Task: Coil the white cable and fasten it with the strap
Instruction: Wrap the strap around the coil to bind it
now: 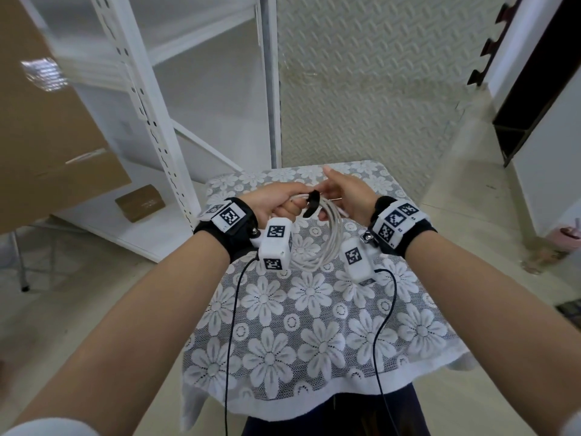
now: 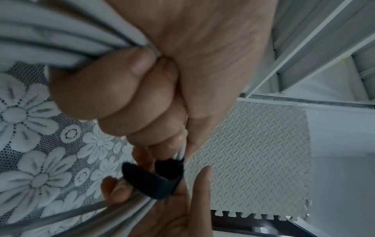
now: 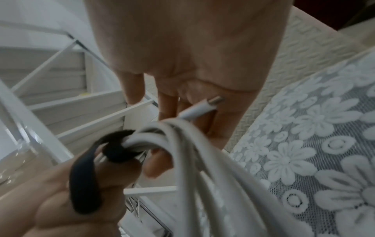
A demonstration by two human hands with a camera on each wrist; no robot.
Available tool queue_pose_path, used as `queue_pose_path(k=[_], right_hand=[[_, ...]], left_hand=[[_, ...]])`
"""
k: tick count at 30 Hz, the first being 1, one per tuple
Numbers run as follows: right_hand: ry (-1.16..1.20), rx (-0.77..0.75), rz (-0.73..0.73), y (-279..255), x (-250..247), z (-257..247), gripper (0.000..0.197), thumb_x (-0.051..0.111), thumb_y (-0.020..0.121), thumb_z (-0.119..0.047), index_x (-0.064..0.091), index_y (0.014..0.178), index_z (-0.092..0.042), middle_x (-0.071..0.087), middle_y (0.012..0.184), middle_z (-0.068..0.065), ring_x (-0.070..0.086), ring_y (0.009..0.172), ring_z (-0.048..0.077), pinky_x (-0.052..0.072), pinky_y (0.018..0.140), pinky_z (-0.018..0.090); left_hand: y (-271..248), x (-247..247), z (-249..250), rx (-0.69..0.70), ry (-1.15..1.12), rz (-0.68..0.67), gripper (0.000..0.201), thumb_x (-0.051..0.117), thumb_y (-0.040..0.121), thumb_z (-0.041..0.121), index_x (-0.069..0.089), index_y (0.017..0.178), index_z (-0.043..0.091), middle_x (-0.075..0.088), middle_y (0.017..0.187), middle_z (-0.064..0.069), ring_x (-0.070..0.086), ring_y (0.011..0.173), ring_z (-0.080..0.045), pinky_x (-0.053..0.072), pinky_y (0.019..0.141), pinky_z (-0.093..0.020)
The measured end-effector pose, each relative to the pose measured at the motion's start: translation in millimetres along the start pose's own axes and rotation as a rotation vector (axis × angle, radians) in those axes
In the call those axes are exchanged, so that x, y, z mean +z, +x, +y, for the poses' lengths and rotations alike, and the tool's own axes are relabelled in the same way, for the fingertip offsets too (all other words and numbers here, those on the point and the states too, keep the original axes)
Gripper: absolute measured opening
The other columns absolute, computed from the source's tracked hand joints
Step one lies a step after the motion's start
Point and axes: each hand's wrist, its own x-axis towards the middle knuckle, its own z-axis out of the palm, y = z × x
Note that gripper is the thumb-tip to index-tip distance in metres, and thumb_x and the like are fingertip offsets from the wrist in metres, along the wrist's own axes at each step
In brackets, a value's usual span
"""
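Note:
The white cable [image 1: 328,243] is coiled into several loops that hang above the flowered table [image 1: 314,325]. My left hand [image 1: 276,204] grips the top of the bundle in a fist [image 2: 125,96]. The black strap [image 1: 312,205] is attached to the cable beside that fist, and its free tail [image 3: 85,181] drapes over my left fingers. My right hand [image 1: 345,196] holds the bundle just right of the strap, thumb [image 3: 158,162] under the loops and index finger stretched out. A cable plug [image 3: 202,107] lies against my right fingers.
A white metal shelf rack [image 1: 151,99] stands to the left with cardboard boxes [image 1: 47,127]. A textured foam mat [image 1: 361,89] covers the floor behind the table. A dark cabinet [image 1: 534,99] is at the right. Black sensor wires [image 1: 232,309] hang from both wrists.

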Motion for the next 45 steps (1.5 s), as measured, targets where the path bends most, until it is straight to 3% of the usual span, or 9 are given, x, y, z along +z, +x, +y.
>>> queue_pose_path(k=[7, 13, 20, 30, 35, 38, 41, 45], right_hand=[[0.123, 0.120, -0.079, -0.6, 0.0, 4.6, 0.041, 0.040, 0.097, -0.047, 0.056, 0.088, -0.010, 0.062, 0.071, 0.010, 0.062, 0.045, 0.018, 0.055, 0.051, 0.027], [0.234, 0.152, -0.094, 0.3, 0.4, 11.7, 0.041, 0.037, 0.099, -0.044, 0.056, 0.092, -0.008, 0.072, 0.070, 0.012, 0.070, 0.057, 0.025, 0.059, 0.055, 0.032], [0.207, 0.148, -0.067, 4.2, 1.1, 16.5, 0.036, 0.039, 0.099, -0.042, 0.054, 0.089, -0.012, 0.064, 0.057, 0.005, 0.059, 0.041, 0.013, 0.052, 0.042, 0.024], [0.192, 0.193, -0.171, 2.5, 1.6, 17.5, 0.045, 0.030, 0.100, -0.047, 0.055, 0.107, -0.010, 0.073, 0.079, 0.008, 0.068, 0.052, 0.015, 0.049, 0.038, 0.019], [0.218, 0.212, -0.155, 6.5, 3.8, 18.3, 0.051, 0.031, 0.100, -0.046, 0.060, 0.099, -0.004, 0.074, 0.077, 0.006, 0.071, 0.060, 0.022, 0.057, 0.048, 0.025], [0.237, 0.254, -0.156, 6.5, 5.0, 18.7, 0.037, 0.038, 0.101, -0.029, 0.062, 0.095, -0.003, 0.074, 0.075, 0.005, 0.071, 0.062, 0.020, 0.059, 0.057, 0.026], [0.311, 0.282, -0.123, 7.4, 2.9, 20.4, 0.026, 0.046, 0.098, -0.021, 0.062, 0.099, 0.000, 0.073, 0.078, 0.010, 0.071, 0.064, 0.017, 0.059, 0.064, 0.024], [0.377, 0.314, -0.111, 10.1, -3.9, 23.5, 0.026, 0.050, 0.096, -0.017, 0.061, 0.106, 0.004, 0.072, 0.085, 0.014, 0.072, 0.070, 0.016, 0.059, 0.066, 0.023]], left_hand=[[5.2, 1.1, -0.3, 0.001, 0.093, 0.001, 0.060, 0.038, 0.097, 0.040, 0.041, 0.040, 0.020, 0.025, 0.034, 0.011, 0.017, 0.025, 0.001, 0.006, 0.029, -0.013], [4.7, -1.5, -1.9, 0.035, 0.127, -0.010, 0.054, 0.042, 0.096, 0.038, 0.038, 0.046, 0.019, 0.024, 0.036, 0.011, 0.016, 0.026, 0.001, 0.007, 0.030, -0.011], [5.4, -0.2, -4.1, 0.039, 0.115, 0.004, 0.052, 0.043, 0.097, 0.038, 0.037, 0.048, 0.018, 0.025, 0.036, 0.011, 0.016, 0.026, 0.001, 0.006, 0.029, -0.011], [5.5, 0.8, -4.8, 0.025, 0.087, -0.012, 0.058, 0.039, 0.098, 0.038, 0.037, 0.044, 0.018, 0.024, 0.034, 0.011, 0.017, 0.024, 0.002, 0.008, 0.026, -0.010], [5.1, 1.7, -3.4, 0.010, 0.092, -0.013, 0.058, 0.037, 0.098, 0.037, 0.037, 0.043, 0.018, 0.023, 0.034, 0.011, 0.016, 0.025, 0.001, 0.007, 0.028, -0.012], [5.2, 1.4, -4.1, -0.007, 0.088, -0.030, 0.060, 0.035, 0.098, 0.037, 0.040, 0.041, 0.019, 0.023, 0.034, 0.011, 0.017, 0.024, 0.001, 0.007, 0.029, -0.012], [6.2, 1.0, -6.6, -0.013, 0.099, -0.018, 0.061, 0.036, 0.098, 0.037, 0.040, 0.040, 0.019, 0.024, 0.034, 0.011, 0.018, 0.024, 0.001, 0.007, 0.029, -0.012], [6.9, 3.0, -7.6, -0.015, 0.104, -0.005, 0.059, 0.037, 0.098, 0.037, 0.038, 0.043, 0.017, 0.024, 0.034, 0.011, 0.018, 0.024, 0.001, 0.007, 0.027, -0.011]])
